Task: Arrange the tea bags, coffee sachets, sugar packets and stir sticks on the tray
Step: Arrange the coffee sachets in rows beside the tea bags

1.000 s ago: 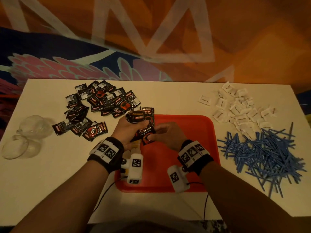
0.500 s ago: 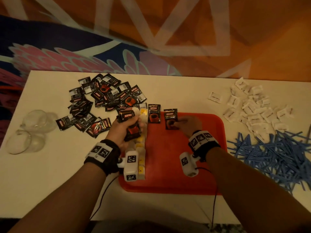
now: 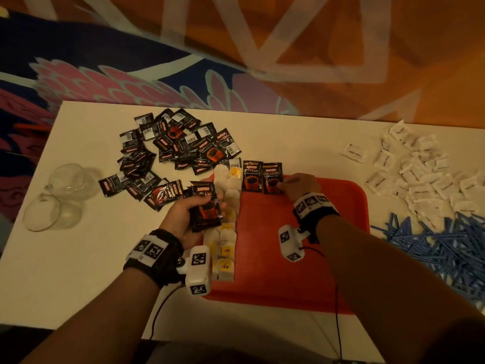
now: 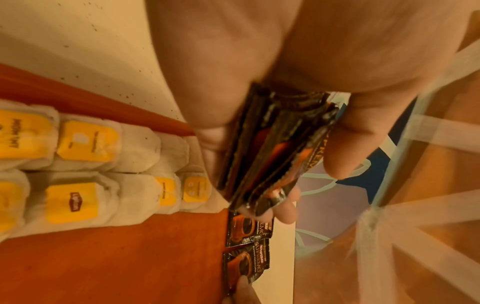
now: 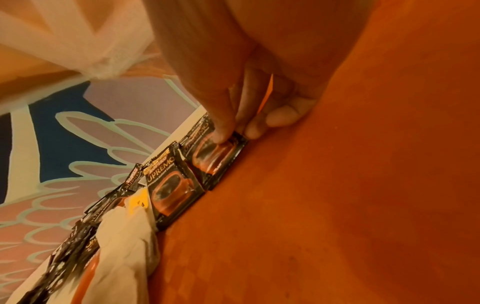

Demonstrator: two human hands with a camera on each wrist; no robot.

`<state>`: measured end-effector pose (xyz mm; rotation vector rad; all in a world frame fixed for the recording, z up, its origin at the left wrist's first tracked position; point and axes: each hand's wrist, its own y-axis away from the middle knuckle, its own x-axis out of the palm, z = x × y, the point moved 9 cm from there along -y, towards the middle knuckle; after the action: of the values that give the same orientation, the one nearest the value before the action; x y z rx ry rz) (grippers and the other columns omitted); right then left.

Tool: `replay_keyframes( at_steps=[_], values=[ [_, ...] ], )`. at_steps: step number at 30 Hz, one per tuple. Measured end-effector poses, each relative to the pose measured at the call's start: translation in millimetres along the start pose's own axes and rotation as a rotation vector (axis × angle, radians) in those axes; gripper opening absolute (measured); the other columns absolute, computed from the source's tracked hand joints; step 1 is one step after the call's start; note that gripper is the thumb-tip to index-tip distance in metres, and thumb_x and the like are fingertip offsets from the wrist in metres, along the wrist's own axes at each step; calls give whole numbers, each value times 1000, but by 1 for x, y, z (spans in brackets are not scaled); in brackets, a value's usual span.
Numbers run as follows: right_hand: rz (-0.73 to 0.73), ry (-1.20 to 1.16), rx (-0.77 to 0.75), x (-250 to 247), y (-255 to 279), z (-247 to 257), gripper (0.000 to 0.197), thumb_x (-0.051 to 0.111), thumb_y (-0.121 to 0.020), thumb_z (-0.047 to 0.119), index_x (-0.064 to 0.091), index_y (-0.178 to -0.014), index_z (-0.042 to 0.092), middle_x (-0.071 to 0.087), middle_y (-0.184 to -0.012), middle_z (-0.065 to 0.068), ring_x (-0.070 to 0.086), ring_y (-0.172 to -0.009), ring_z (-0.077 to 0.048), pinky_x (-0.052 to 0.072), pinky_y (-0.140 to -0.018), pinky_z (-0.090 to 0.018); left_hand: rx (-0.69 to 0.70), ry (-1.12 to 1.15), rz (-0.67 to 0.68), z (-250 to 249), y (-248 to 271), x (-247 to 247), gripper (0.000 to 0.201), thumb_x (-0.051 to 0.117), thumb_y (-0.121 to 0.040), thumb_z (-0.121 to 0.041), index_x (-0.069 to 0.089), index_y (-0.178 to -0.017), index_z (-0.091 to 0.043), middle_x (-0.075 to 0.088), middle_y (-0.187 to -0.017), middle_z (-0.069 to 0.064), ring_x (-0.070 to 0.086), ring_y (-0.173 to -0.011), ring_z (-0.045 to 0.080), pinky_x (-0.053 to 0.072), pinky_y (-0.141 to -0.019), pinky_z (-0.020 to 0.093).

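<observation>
Bare forearms end in black wrist straps (image 3: 162, 258) set with white panels of square black-and-white tags — a white, tag-marked camera block (image 3: 198, 270) hangs off each, trailing a thin black cable (image 3: 154, 315).

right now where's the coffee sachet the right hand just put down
In the head view the second coffee sachet lies at the far edge of the red tray, right of the first sachet, with the right hand touching it.
</observation>
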<state>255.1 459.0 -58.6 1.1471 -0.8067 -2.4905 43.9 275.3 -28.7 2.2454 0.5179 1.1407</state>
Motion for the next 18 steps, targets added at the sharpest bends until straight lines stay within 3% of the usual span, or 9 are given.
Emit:
replay_keyframes(
  at_steps=[2,6,11,14,17,18],
  values=[
    [-3,3,5,0,-1,0,26,76,-82,32,72,-106,21,68,-112,3,56,-90,-10,47,-76,-22,-4,-19,1,0,1,0,30,65,-76,-10,67,-105,-14,61,-102,10,60,-91,25,47,-83,41],
    [-1,12,13,1,-2,0,26,77,-81,35,73,-103,23,69,-111,4,60,-95,-11,51,-79,-23,-30,-86,-53,3,3,-1,52,70,-68,-14,57,-118,-4,63,-102,10,63,-88,25,53,-77,38],
    [7,3,25,4,-3,-2,27,77,-81,34,73,-104,22,68,-111,3,57,-88,-9,47,-71,-21,-9,-60,-89,2,3,-3,70,69,-63,-11,53,-130,-2,69,-102,10,66,-90,26,55,-77,39],
    [12,0,34,2,-2,-4,27,77,-81,35,72,-105,22,68,-109,4,57,-87,-9,46,-68,-20,3,-77,-103,1,3,-2,65,60,-71,-5,50,-135,2,68,-103,13,67,-88,27,57,-72,37],
    [-2,-24,34,-3,0,-7,28,78,-80,35,71,-104,21,64,-102,4,55,-83,-9,40,-55,-16,8,-151,-126,0,3,2,47,49,-88,2,51,-136,4,69,-107,16,70,-86,28,59,-65,37],
    [-10,-29,33,-6,1,-8,28,78,-80,34,70,-104,21,62,-100,4,55,-83,-8,41,-57,-16,6,-190,-136,-1,3,3,41,46,-93,3,53,-134,2,71,-109,16,72,-88,29,59,-63,37]
  ],
)
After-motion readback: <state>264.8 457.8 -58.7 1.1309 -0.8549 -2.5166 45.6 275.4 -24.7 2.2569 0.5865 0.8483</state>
